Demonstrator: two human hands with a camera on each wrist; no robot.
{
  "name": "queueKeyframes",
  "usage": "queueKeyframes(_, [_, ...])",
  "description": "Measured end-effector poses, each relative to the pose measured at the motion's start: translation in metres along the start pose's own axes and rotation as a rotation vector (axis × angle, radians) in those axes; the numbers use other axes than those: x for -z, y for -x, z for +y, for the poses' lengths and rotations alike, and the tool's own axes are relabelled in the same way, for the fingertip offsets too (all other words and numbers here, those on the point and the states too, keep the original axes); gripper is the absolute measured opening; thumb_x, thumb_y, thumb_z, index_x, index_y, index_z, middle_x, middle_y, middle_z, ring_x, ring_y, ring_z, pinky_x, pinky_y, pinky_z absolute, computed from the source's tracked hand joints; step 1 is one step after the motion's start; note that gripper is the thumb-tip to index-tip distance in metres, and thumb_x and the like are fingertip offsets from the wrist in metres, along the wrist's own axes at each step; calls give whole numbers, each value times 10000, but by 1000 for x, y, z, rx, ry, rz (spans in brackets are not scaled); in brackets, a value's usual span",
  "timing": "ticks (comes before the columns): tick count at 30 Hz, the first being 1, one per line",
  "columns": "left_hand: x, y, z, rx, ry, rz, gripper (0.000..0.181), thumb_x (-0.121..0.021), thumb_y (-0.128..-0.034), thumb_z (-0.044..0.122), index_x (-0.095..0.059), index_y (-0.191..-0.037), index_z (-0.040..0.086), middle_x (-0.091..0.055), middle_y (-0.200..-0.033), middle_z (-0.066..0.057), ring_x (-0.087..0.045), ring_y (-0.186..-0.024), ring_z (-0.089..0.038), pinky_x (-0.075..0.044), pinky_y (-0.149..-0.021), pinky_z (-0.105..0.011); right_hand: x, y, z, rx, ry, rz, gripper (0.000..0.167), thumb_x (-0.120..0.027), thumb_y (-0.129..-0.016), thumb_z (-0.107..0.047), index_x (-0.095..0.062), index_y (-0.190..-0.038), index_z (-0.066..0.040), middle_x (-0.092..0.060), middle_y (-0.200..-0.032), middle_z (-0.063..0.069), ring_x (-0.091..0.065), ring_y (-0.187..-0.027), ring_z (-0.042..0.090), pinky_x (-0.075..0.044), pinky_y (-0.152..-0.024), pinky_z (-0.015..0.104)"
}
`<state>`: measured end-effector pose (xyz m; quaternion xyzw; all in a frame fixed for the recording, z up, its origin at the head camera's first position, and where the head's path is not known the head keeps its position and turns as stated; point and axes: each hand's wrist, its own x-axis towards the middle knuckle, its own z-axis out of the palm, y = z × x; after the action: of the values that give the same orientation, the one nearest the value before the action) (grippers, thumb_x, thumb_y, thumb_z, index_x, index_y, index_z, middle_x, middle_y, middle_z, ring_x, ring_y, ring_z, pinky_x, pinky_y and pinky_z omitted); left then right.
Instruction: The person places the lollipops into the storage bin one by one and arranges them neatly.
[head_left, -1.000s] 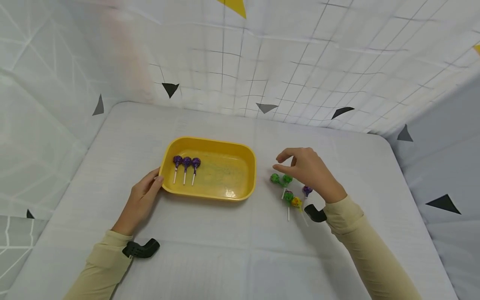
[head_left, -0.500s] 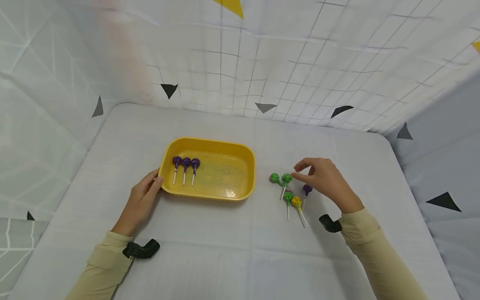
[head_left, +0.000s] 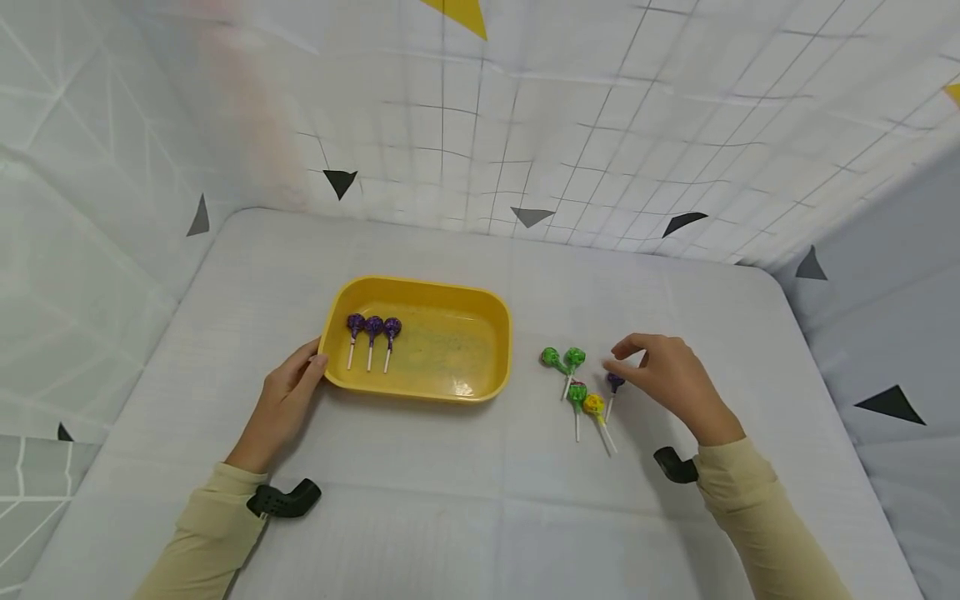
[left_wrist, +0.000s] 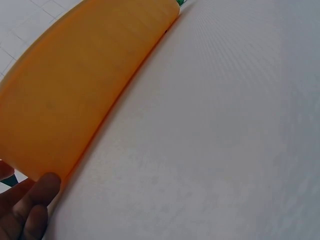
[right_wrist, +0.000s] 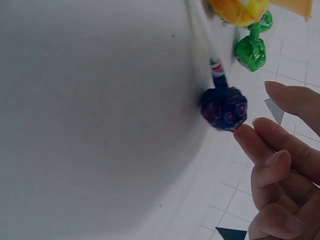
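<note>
In the head view, my left hand [head_left: 283, 408] holds the left end of a shallow yellow tray [head_left: 420, 395]; in the left wrist view, the digits meet the outer wall at a lower corner. Three purple lollipops [head_left: 373, 327] lie side by side inside the tray. My right hand [head_left: 671, 383] hovers with thumb and fingers apart beside a purple lollipop [head_left: 615, 381] on the table. In the right wrist view, a fingertip is at the wrapped head of that purple lollipop [right_wrist: 224, 109]. Green lollipops [head_left: 574, 358] and a yellow lollipop [head_left: 594, 406] lie just left of this hand.
A white cloth covers the table [head_left: 420, 500], which has rounded far corners. White curtains [head_left: 570, 125] with grid lines and dark triangles stand behind it and at both sides. A black wrist device [head_left: 283, 498] sits on each forearm.
My right hand has moved right and nearer, from above the green lollipops to the loose purple lollipop, with its fingers bare. The left hand and the tray stay where they were.
</note>
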<state>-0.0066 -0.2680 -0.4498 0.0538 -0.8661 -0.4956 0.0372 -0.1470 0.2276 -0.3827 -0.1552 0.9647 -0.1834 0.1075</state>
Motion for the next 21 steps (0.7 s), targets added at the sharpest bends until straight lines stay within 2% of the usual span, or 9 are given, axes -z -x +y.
queueKeyframes(5, [0, -1, -1, -2, -3, 3, 567, -375, -1134, 378, -411, -1566, 14, -499, -1547, -237, -459, -1451, -400, -388, -1158, -600, -4, 5, 7, -22, 11, -11, 245, -766, -935, -330, -772, -1069, -125, -776, -1087, 105, -622, -795, 196, -471, -576, 291])
queueKeyframes(9, [0, -1, -1, -4, -1, 3, 565, -382, -1133, 375, -415, -1563, 10, -491, -1556, -236, -444, -1466, -403, -379, -1164, -602, -7, 6, 10, -20, 6, -13, 231, -776, -926, -320, -774, -1053, -127, -780, -1071, 92, -602, -746, 178, -460, -564, 291])
queueKeyframes(12, [0, -1, -1, -7, -7, 4, 559, -386, -1133, 371, -419, -1562, 14, -490, -1559, -230, -441, -1470, -400, -388, -1177, -557, -9, 7, 11, -20, -6, -18, 220, -786, -919, -310, -777, -1045, -130, -782, -1055, 85, -581, -714, 170, -450, -554, 292])
queueKeyframes(15, [0, 0, -1, -16, -8, 6, 547, -386, -1134, 362, -423, -1563, 25, -505, -1548, -225, -472, -1446, -386, -435, -1169, -267, -9, 8, 11, -26, -15, -33, 223, -803, -905, -304, -779, -1044, -132, -781, -1057, 90, -576, -719, 168, -445, -558, 291])
queueKeyframes(18, [0, 1, 0, -30, 2, 7, 536, -385, -1136, 350, -424, -1564, 30, -518, -1534, -224, -506, -1412, -370, -363, -1028, -9, -11, 9, 13, -30, -21, -48, 231, -819, -893, -300, -784, -1048, -133, -779, -1064, 97, -580, -726, 166, -444, -566, 288])
queueKeyframes(19, [0, 1, 0, -34, 10, 7, 533, -385, -1136, 345, -423, -1563, 28, -522, -1530, -227, -515, -1400, -368, -332, -988, 34, -11, 9, 13, -30, -22, -51, 233, -822, -891, -299, -785, -1051, -134, -779, -1065, 99, -581, -725, 163, -444, -567, 286])
queueKeyframes(21, [0, 1, 1, -41, 20, 7, 529, -384, -1137, 338, -422, -1564, 27, -529, -1521, -231, -528, -1381, -364, -336, -970, 46, -13, 10, 14, -29, -23, -49, 229, -826, -889, -295, -789, -1051, -138, -778, -1060, 95, -580, -717, 162, -442, -565, 282])
